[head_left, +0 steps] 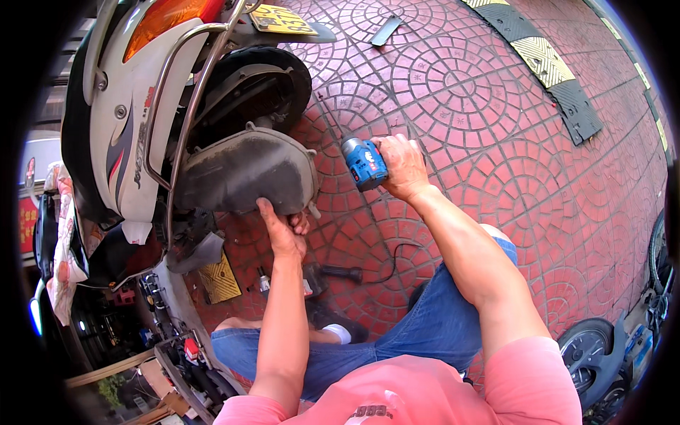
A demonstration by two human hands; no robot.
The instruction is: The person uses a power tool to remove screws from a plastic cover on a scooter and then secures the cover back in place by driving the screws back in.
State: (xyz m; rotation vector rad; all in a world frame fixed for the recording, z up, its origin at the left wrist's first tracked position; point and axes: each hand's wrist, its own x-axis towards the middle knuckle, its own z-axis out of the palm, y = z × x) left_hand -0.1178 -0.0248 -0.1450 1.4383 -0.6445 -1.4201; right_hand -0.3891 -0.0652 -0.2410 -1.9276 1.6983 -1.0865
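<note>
On cam I see R hand (404,166) gripping blue driver (367,166), rt of grey cover (248,173); L hand (285,237) thumbs cover's edge, can't tell if grasping. Lettering on driver, scooter panel (126,152), yellow plate (282,20).

A: Look at that red paving (482,212), laid in rings right across the ground, and up top?
B: 1 small grey-green panel (386,31) lying flat, and off to its right, a black-and-yellow ramp strip (544,62)!
A: Lower right?
B: A dark wheel (585,348), a bicycle wheel (658,253) above it, and over left, 1 yellow ribbed block (220,278) on the paving
</note>
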